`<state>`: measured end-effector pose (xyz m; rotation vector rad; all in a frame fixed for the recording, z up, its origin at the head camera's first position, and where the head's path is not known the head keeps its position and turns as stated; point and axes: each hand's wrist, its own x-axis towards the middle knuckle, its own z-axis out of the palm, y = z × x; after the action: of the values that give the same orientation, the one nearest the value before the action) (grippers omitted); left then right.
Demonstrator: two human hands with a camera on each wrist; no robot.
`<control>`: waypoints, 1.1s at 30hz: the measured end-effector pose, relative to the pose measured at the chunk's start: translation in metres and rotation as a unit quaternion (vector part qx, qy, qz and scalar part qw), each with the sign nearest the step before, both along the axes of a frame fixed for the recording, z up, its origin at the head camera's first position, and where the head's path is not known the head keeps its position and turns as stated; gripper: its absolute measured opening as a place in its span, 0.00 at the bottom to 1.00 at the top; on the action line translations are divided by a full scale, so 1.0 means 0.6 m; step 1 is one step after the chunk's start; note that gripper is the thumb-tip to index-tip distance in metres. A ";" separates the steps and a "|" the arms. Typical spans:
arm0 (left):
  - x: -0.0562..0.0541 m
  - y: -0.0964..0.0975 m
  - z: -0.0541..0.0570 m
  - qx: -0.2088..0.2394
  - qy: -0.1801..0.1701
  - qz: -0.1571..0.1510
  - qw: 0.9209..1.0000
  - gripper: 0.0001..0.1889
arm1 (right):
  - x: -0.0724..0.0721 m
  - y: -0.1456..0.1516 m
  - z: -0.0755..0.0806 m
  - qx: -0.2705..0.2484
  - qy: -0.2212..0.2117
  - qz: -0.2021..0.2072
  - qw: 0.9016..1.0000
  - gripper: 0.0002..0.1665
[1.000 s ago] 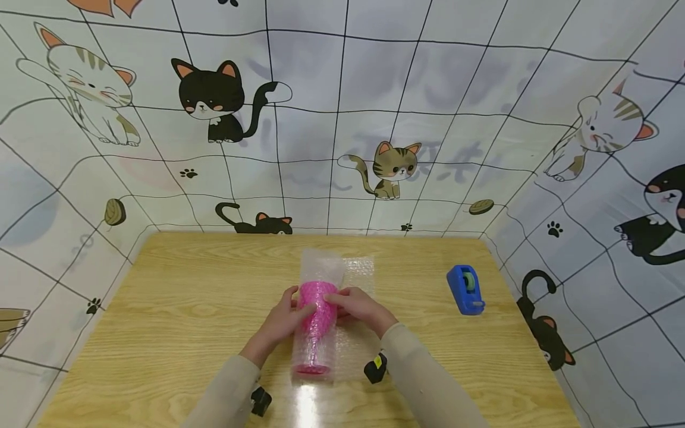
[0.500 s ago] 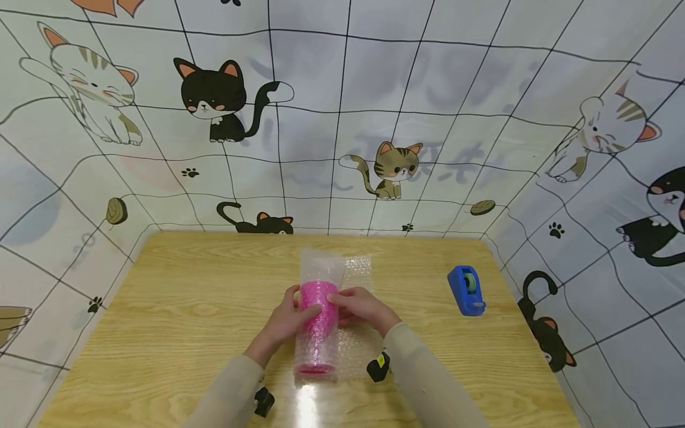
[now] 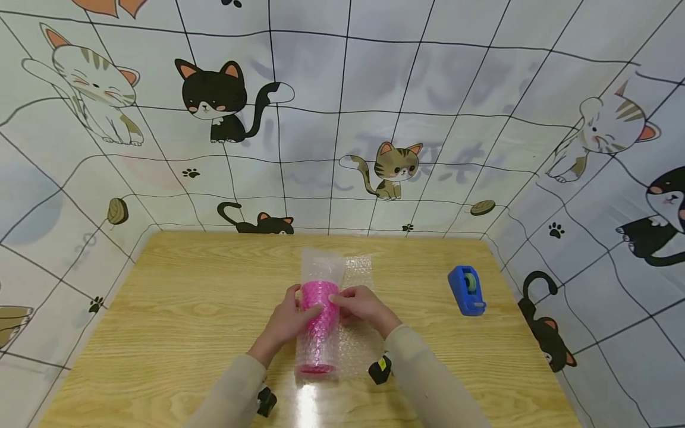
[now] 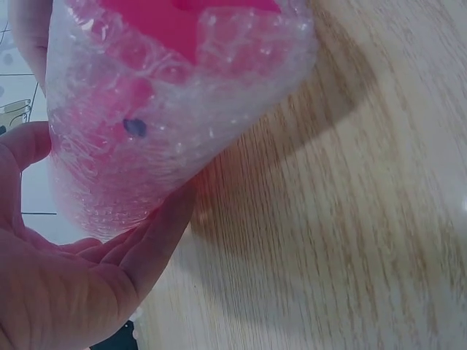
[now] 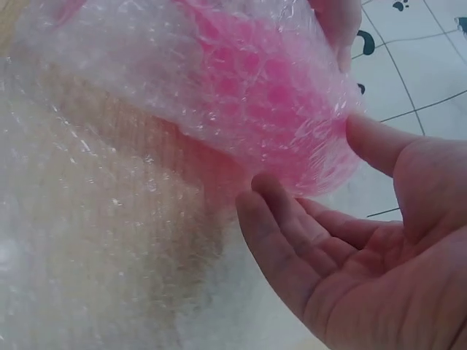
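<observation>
A pink cylinder [image 3: 319,324] lies lengthwise on the table, wrapped in clear bubble wrap [image 3: 323,264]. More of the wrap lies flat on its right side, and a loose sleeve of it extends past the far end. My left hand [image 3: 286,318] grips the cylinder from the left, thumb across its top and fingers round the side, as the left wrist view shows. From the right, my right hand [image 3: 366,306] holds it with the thumb on top and the fingers bent low at its side. Pink shows through the bubbles beside the right thumb [image 5: 379,142].
A blue tape dispenser [image 3: 466,290] with a greenish roll stands at the right of the wooden table [image 3: 203,285]. Cat-patterned cloth walls [image 3: 316,137] border the table at the back and sides. Black wrist cameras sit under both sleeves.
The wrapped cylinder and both hands have shifted slightly to the right. Both hands keep their hold, and the tape dispenser stays in place.
</observation>
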<state>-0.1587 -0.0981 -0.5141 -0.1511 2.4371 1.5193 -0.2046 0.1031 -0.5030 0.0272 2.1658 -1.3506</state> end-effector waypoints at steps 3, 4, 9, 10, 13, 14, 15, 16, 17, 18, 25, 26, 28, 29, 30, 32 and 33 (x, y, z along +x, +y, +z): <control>0.000 0.003 0.002 -0.004 0.000 0.002 1.000 0.46 | 0.004 -0.002 0.009 0.022 0.022 -0.006 0.999 0.34; 0.000 0.004 0.004 -0.006 0.001 0.001 1.000 0.46 | 0.004 -0.002 0.012 0.027 0.031 -0.007 0.999 0.34; -0.001 0.009 0.007 -0.013 0.000 0.004 1.000 0.45 | 0.006 -0.006 0.021 0.061 0.063 0.000 0.996 0.35; -0.001 0.009 0.007 -0.015 -0.001 0.005 1.000 0.45 | 0.007 -0.007 0.023 0.068 0.065 0.003 0.996 0.35; -0.001 0.009 0.007 -0.018 0.000 0.003 1.000 0.45 | 0.007 -0.011 0.025 0.078 0.065 0.016 0.995 0.38; -0.001 0.009 0.007 -0.019 0.001 0.002 1.000 0.46 | 0.007 -0.012 0.024 0.077 0.065 0.021 0.995 0.38; -0.001 0.009 0.007 -0.019 0.002 0.001 1.000 0.46 | 0.007 -0.014 0.024 0.078 0.065 0.024 0.995 0.39; -0.001 0.009 0.007 -0.019 0.002 0.000 1.000 0.46 | 0.007 -0.016 0.023 0.077 0.063 0.024 0.995 0.40; 0.000 0.008 0.007 -0.019 0.002 -0.001 1.000 0.47 | 0.007 -0.017 0.021 0.075 0.065 0.025 0.995 0.40; 0.000 0.008 0.007 -0.019 0.001 -0.001 1.000 0.47 | 0.006 -0.018 0.020 0.076 0.066 0.026 0.995 0.39; 0.001 0.007 0.010 -0.032 -0.003 -0.009 0.999 0.46 | 0.004 -0.019 0.014 0.080 0.052 0.009 0.995 0.42; 0.002 0.006 0.010 -0.033 -0.001 -0.010 0.999 0.46 | 0.003 -0.018 0.013 0.078 0.050 0.009 0.996 0.42; 0.002 0.005 0.008 -0.035 0.002 -0.013 0.999 0.46 | 0.002 -0.018 0.013 0.078 0.047 0.011 0.996 0.41; 0.003 0.005 0.007 -0.035 0.004 -0.014 0.999 0.46 | 0.001 -0.018 0.014 0.076 0.047 0.013 0.996 0.40; 0.003 0.004 0.006 -0.035 0.005 -0.015 0.999 0.46 | 0.000 -0.017 0.014 0.074 0.047 0.016 0.996 0.39; 0.004 0.003 0.003 -0.032 0.007 -0.019 0.999 0.45 | -0.001 -0.017 0.014 0.069 0.046 0.021 0.996 0.39; 0.004 0.002 0.003 -0.029 0.006 -0.022 0.999 0.45 | -0.002 -0.016 0.014 0.068 0.044 0.022 0.996 0.39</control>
<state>-0.1563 -0.0969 -0.5125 -0.0997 2.4791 1.4366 -0.2058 0.0935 -0.4947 -0.0267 2.3154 -1.1989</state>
